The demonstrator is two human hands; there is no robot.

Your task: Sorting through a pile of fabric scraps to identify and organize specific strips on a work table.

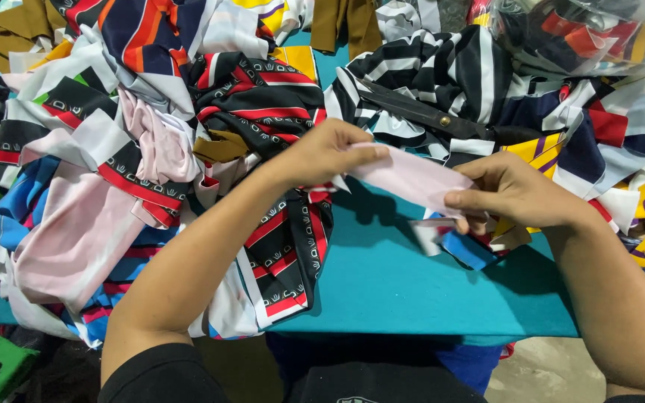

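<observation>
**Two hands stretch a pink strip**

Two hands hold one pale pink strip point(412, 179) taut above the teal table point(382, 283). The left hand point(322, 153) pinches its near end between thumb and fingertips; the right hand point(513, 190) grips the far end, fingers curled shut over it. Below the right fingers hang small blue scraps point(460, 246). Striped cloth point(263, 112) lies heaped behind both hands.

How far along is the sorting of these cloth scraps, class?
Done: nothing looks finished; no neat stack shows. In hand: the left hand and right hand hold a pale pink strip stretched between them above the teal table. Left: a big heap of striped scraps on the left and another pile on the right remain jumbled.
</observation>
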